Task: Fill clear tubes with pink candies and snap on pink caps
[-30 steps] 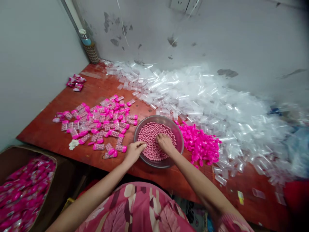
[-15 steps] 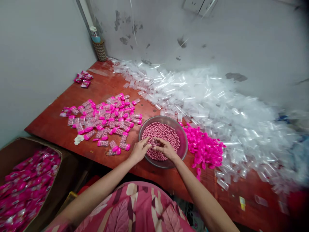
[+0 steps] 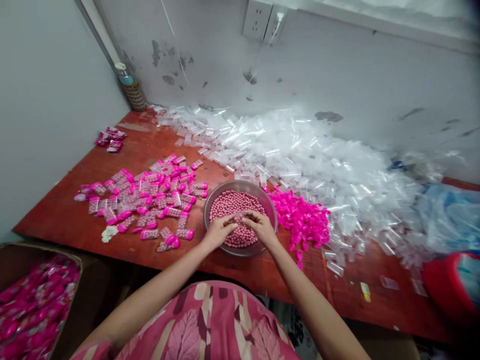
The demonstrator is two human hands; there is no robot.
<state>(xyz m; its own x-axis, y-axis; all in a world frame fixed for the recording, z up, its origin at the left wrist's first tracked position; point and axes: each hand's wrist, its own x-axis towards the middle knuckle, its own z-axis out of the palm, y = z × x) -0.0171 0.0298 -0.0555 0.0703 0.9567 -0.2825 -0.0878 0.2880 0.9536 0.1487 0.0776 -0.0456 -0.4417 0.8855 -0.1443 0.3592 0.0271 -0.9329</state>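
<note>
On your left, the carton [image 3: 18, 255] sits just beside the tabletop [image 3: 150, 137], whose front edge runs across below your work; a narrow gap of red wood parts the pink-capped bottles [image 3: 150, 192] from the metal basin [image 3: 270, 207], while on the right the pink caps [image 3: 300, 220] crowd the basin's rim and the pile of clear tubes [image 3: 300, 150] reaches back to the wall, so you have little room there. Your left hand [image 3: 222, 231], fingers curled, pinches one side of a small clear container [image 3: 238, 218]; your right hand [image 3: 261, 227], likewise curled, pinches the other side. The container is held over the basin, see-through and pinkish, its contents too small to tell, with round pink beads [image 3: 240, 200] spread below it.
</note>
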